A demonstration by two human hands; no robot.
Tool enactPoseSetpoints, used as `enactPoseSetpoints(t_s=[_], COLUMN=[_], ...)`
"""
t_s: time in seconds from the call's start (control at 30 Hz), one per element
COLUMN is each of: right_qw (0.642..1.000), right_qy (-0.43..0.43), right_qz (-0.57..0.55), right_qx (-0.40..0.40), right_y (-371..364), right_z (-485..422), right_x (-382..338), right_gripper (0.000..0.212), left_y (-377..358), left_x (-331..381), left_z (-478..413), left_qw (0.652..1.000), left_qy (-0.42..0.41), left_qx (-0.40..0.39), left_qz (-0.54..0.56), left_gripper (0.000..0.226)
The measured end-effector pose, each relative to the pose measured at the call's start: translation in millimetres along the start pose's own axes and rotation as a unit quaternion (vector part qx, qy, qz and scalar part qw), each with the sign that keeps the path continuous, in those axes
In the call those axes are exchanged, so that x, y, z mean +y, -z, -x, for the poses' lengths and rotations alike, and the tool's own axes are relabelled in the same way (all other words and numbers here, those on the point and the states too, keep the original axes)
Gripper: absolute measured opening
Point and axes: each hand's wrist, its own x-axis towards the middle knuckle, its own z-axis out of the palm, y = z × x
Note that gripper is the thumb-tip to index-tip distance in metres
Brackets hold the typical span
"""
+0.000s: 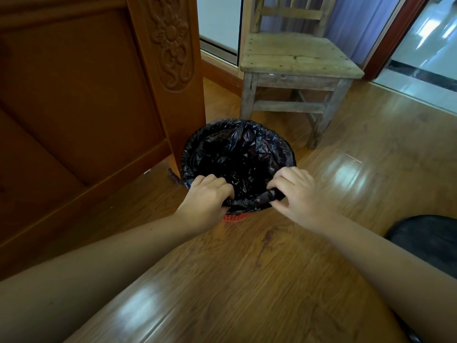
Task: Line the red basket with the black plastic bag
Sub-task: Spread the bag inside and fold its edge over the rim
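The red basket (233,217) stands on the wooden floor; only a small strip of its near wall shows. The black plastic bag (237,154) sits inside it, and its edge is folded over the far and side rim. Along the near rim the bag's edge is bunched into a roll. My left hand (206,196) grips that roll at its left end, fingers curled into the plastic. My right hand (295,191) pinches the roll at its right end.
A carved wooden bed footboard (99,95) stands right against the basket's left side. A small wooden chair (294,63) stands just behind the basket. A dark rounded object (425,238) lies at the right edge. Glossy wooden floor (247,280) stretches toward me.
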Motion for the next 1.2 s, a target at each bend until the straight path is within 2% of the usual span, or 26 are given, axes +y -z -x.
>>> enactPoseSetpoints(t_s=[0.33,0.47,0.57,0.7,0.87,1.0,1.2], right_qw=[1.0,1.0,1.0,0.999,1.0,0.999,0.998], right_qy=[-0.011,0.01,0.002,-0.012,-0.004,-0.028,-0.068], right_qz=[-0.012,0.016,0.026,0.022,0.006,0.001,0.004], right_qx=[0.007,0.0,-0.009,-0.021,0.006,0.02,0.016], right_y=[-10,-11,-14,-23,-22,-15,-20], right_z=[-2,4,5,2,5,7,3], right_x=[-10,-4,-2,-6,0,14,10], right_gripper=[0.029,0.043,0.054,0.06,0.06,0.062,0.077], left_y=[-2,-1,-2,-2,3,5,0], left_x=[-1,-1,0,0,-4,-6,0], left_z=[-3,2,3,1,1,5,1], left_qw=[1.0,1.0,0.997,0.991,0.994,0.996,0.992], left_qy=[0.003,-0.006,-0.016,-0.009,-0.015,-0.023,-0.017], left_qx=[0.005,0.011,-0.007,-0.017,0.012,0.038,0.004], left_qz=[-0.008,-0.017,-0.073,-0.132,-0.109,-0.078,-0.125], left_gripper=[0.019,0.039,0.048,0.048,0.05,0.058,0.048])
